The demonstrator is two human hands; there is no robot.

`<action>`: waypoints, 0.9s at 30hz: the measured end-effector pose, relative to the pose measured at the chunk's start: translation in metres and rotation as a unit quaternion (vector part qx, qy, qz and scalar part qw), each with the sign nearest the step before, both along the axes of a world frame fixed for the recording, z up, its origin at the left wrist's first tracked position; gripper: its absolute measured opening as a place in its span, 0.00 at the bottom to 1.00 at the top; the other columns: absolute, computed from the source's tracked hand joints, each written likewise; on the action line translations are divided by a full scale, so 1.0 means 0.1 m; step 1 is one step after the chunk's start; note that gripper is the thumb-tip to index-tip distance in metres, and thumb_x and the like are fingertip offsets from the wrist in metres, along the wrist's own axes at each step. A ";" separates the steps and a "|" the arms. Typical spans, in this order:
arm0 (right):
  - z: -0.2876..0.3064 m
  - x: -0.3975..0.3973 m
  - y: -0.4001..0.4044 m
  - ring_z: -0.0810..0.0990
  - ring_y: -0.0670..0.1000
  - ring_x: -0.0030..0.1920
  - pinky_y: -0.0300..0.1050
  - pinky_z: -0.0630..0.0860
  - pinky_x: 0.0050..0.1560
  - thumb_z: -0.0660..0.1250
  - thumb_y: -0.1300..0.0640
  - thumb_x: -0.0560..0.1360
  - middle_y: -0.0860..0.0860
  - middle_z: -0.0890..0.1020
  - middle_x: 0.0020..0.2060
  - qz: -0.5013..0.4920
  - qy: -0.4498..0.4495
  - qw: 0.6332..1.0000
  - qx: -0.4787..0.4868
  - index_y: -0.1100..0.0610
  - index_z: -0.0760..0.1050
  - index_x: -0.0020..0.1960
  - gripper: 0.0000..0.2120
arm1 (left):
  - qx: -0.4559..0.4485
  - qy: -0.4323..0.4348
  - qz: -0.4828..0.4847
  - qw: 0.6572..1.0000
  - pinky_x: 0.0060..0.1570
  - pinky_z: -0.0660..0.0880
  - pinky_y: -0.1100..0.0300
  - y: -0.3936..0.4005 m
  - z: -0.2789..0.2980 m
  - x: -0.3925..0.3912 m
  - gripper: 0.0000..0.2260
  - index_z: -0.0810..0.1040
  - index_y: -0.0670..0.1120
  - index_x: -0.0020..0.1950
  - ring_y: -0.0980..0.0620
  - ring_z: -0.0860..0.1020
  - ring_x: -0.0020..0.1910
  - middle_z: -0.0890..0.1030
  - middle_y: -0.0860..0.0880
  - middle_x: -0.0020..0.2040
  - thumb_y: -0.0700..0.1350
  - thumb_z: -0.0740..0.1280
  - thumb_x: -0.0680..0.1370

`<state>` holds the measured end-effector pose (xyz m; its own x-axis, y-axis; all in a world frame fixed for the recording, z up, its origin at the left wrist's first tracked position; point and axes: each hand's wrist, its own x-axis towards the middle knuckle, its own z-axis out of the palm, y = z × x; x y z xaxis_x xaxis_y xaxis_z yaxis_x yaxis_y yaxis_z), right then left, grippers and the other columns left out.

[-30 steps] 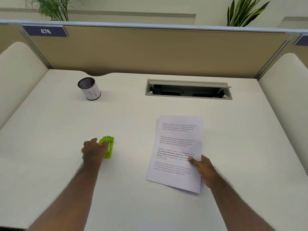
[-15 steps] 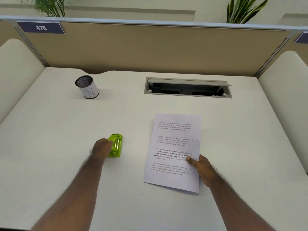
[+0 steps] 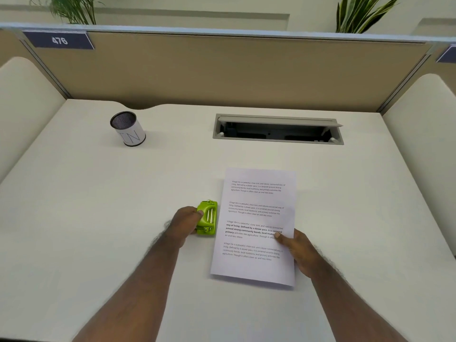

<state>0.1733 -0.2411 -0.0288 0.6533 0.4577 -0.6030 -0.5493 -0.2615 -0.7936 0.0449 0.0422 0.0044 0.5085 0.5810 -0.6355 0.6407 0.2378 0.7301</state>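
Head view: gripped a green punch (image 3: pixel 208 218) in the left hand (image 3: pixel 185 223), fingers curled round it, at lower centre of the frame, just beside the left edge of a printed sheet (image 3: pixel 256 215). Held the sheet at its right edge with the right hand (image 3: pixel 299 254), thumb pressed on the print, fingers out of sight. Worked with hands apart, sheet flat on a white desk (image 3: pixel 98 218) between them. Showed a cup (image 3: pixel 128 129) at upper left, an open cable tray (image 3: pixel 277 129) at upper centre.
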 end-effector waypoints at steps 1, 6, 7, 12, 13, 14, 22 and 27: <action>0.00 0.00 0.01 0.84 0.60 0.57 0.63 0.78 0.61 0.68 0.63 0.77 0.57 0.85 0.57 0.001 -0.002 1.000 0.000 0.59 0.78 0.63 0.14 | -0.002 0.001 -0.004 1.000 0.57 0.79 0.41 -0.02 0.00 0.01 0.08 0.76 0.42 0.41 0.43 0.78 0.47 0.77 0.39 0.47 0.41 0.64 0.80; 0.00 0.00 0.02 0.83 0.60 0.57 0.62 0.78 0.61 0.68 0.63 0.78 0.58 0.85 0.57 0.005 -0.006 1.000 0.001 0.60 0.77 0.63 0.14 | -0.008 -0.001 -0.013 1.000 0.57 0.79 0.41 -0.05 -0.01 0.01 0.08 0.76 0.41 0.42 0.43 0.77 0.46 0.77 0.39 0.47 0.41 0.64 0.80; 0.00 0.00 0.02 0.84 0.60 0.57 0.62 0.78 0.60 0.68 0.63 0.78 0.58 0.85 0.56 0.006 -0.006 1.000 0.000 0.59 0.78 0.62 0.14 | -0.009 0.000 -0.014 1.000 0.57 0.79 0.41 -0.06 -0.02 0.01 0.07 0.76 0.41 0.43 0.43 0.77 0.47 0.77 0.39 0.47 0.41 0.64 0.80; -0.01 0.00 0.02 0.85 0.57 0.53 0.57 0.81 0.56 0.68 0.63 0.77 0.56 0.86 0.54 0.007 -0.009 1.000 -0.004 0.56 0.80 0.57 0.10 | -0.009 -0.003 -0.015 1.000 0.57 0.79 0.40 -0.07 -0.02 0.01 0.08 0.76 0.42 0.41 0.43 0.77 0.46 0.77 0.40 0.46 0.41 0.64 0.80; -0.02 -0.01 0.02 0.85 0.58 0.53 0.57 0.81 0.56 0.69 0.63 0.77 0.56 0.86 0.54 0.006 -0.010 1.000 -0.006 0.55 0.80 0.57 0.09 | -0.011 -0.003 -0.015 1.000 0.57 0.79 0.41 -0.07 -0.02 0.01 0.08 0.75 0.42 0.41 0.44 0.77 0.46 0.77 0.40 0.46 0.41 0.64 0.80; -0.02 -0.01 0.02 0.85 0.58 0.54 0.59 0.81 0.57 0.69 0.62 0.77 0.56 0.86 0.54 0.005 -0.011 1.000 -0.008 0.55 0.80 0.56 0.09 | -0.011 -0.003 -0.017 1.000 0.57 0.79 0.41 -0.08 -0.03 0.01 0.08 0.75 0.43 0.41 0.44 0.77 0.46 0.77 0.40 0.46 0.42 0.64 0.80; -0.03 -0.02 0.06 0.84 0.60 0.56 0.61 0.78 0.60 0.69 0.63 0.77 0.56 0.86 0.55 0.006 -0.020 1.000 -0.002 0.58 0.80 0.60 0.12 | -0.024 -0.008 -0.028 0.999 0.57 0.79 0.40 -0.13 -0.01 0.02 0.07 0.76 0.41 0.43 0.43 0.77 0.46 0.77 0.39 0.46 0.41 0.65 0.80; -0.03 -0.01 0.09 0.85 0.57 0.54 0.58 0.80 0.58 0.69 0.63 0.77 0.54 0.86 0.54 0.017 -0.024 1.000 -0.004 0.56 0.80 0.58 0.11 | -0.043 -0.014 -0.020 0.999 0.56 0.79 0.40 -0.18 0.00 0.03 0.07 0.76 0.42 0.42 0.42 0.79 0.46 0.77 0.38 0.46 0.41 0.65 0.79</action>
<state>0.1722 -0.2323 -0.0316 0.6664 0.4753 -0.5744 -0.5007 -0.2856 -0.8172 0.0479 0.0241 0.0047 0.5480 0.5033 -0.6681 0.6310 0.2756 0.7252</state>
